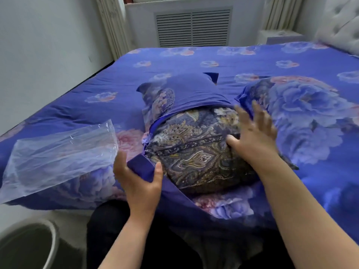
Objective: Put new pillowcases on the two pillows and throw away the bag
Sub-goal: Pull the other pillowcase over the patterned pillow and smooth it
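A paisley-patterned pillow point(196, 152) lies on the bed in front of me, its far half inside a blue pillowcase point(194, 92). My left hand point(138, 183) grips the near edge of that pillowcase, thumb on top. My right hand point(252, 133) presses flat on the pillow's right side, fingers spread. A second pillow point(303, 121) in a blue floral case lies to the right. A clear plastic bag point(58, 154) lies flat on the bed at the left.
The bed point(194, 61) wears a blue floral cover. A grey round bin point(29, 245) stands on the floor at the lower left. A vented radiator cover point(194, 28), curtains and a tufted headboard point(340, 26) stand beyond the bed.
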`<action>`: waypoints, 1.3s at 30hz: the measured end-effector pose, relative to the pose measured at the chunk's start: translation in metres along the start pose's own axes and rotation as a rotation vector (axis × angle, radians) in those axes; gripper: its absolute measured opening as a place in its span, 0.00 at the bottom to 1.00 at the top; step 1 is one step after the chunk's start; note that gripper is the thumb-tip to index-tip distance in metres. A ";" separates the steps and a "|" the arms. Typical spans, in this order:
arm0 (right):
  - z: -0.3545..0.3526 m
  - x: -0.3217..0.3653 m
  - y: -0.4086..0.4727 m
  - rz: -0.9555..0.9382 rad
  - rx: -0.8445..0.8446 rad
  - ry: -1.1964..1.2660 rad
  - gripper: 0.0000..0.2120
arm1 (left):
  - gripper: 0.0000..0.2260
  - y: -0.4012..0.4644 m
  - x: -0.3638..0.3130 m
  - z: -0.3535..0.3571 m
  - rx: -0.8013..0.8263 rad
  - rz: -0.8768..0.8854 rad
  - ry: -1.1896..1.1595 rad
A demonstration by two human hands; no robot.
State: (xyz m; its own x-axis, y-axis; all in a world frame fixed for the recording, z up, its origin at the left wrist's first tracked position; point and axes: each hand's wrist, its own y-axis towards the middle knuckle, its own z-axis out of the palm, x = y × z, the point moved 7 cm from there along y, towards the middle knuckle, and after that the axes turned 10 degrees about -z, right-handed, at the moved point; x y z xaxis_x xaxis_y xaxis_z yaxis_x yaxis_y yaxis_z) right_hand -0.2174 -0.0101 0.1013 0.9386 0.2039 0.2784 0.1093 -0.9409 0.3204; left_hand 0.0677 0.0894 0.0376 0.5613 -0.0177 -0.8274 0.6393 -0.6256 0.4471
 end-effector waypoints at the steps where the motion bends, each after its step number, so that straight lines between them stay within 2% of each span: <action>1: 0.007 0.013 0.007 -0.118 0.053 0.034 0.32 | 0.33 0.007 -0.015 -0.001 -0.004 0.133 0.066; 3: 0.033 0.040 0.010 -0.307 0.241 0.070 0.31 | 0.23 0.024 -0.039 0.011 0.047 0.297 0.207; 4: 0.047 0.050 0.006 -0.356 0.327 0.040 0.33 | 0.21 0.032 -0.046 0.022 0.108 0.313 0.265; 8: 0.074 0.067 0.000 -0.416 0.407 0.006 0.33 | 0.28 0.075 -0.041 0.085 0.362 0.180 0.508; 10: 0.075 0.068 0.000 -0.409 0.434 0.046 0.31 | 0.25 0.094 -0.032 0.106 0.393 0.109 0.572; 13: 0.075 0.060 0.002 -0.366 0.482 0.108 0.29 | 0.12 0.100 -0.044 0.114 0.295 0.133 0.399; 16: 0.084 0.052 0.004 -0.328 0.504 0.101 0.30 | 0.10 0.072 -0.063 0.107 0.223 0.312 0.188; 18: 0.096 0.049 0.001 -0.302 0.538 0.100 0.30 | 0.10 0.048 -0.057 0.103 0.233 0.349 0.159; 20: 0.102 0.049 -0.005 -0.283 0.464 0.144 0.27 | 0.08 0.033 -0.045 0.098 0.227 0.322 0.150; 21: 0.099 0.048 -0.004 -0.245 0.339 0.200 0.24 | 0.07 0.028 -0.040 0.097 0.218 0.309 0.148; 24: 0.068 0.040 -0.004 -0.092 -0.206 0.313 0.19 | 0.07 0.019 -0.030 0.097 0.194 0.321 0.143; 26: 0.058 0.051 0.002 -0.179 -0.360 0.145 0.24 | 0.07 0.018 -0.026 0.097 0.179 0.334 0.103; 28: 0.058 0.067 0.018 -0.279 -0.339 -0.018 0.27 | 0.06 0.018 -0.023 0.096 0.169 0.358 0.040; 30: 0.058 0.067 0.041 -0.266 -0.280 -0.068 0.23 | 0.05 0.018 -0.021 0.092 0.148 0.375 -0.019; 32: 0.055 0.042 0.064 -0.144 -0.221 -0.072 0.18 | 0.05 0.021 -0.018 0.090 0.117 0.365 -0.059; 35: 0.050 -0.025 0.072 0.110 -0.230 -0.012 0.18 | 0.04 0.024 -0.014 0.090 0.085 0.320 -0.065; 37: 0.060 -0.080 0.060 0.320 -0.158 0.076 0.18 | 0.05 0.025 -0.012 0.092 0.084 0.304 -0.055; 39: 0.071 -0.103 0.046 0.375 -0.109 0.178 0.18 | 0.05 0.024 -0.009 0.095 0.078 0.294 -0.044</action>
State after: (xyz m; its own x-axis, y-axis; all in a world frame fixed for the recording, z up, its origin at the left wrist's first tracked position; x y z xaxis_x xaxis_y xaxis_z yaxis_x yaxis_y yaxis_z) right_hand -0.2859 -0.0934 0.0230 0.8346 -0.0943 0.5427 -0.2727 -0.9268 0.2583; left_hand 0.0280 0.0002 0.0239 0.6919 -0.2398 -0.6810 0.4097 -0.6463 0.6438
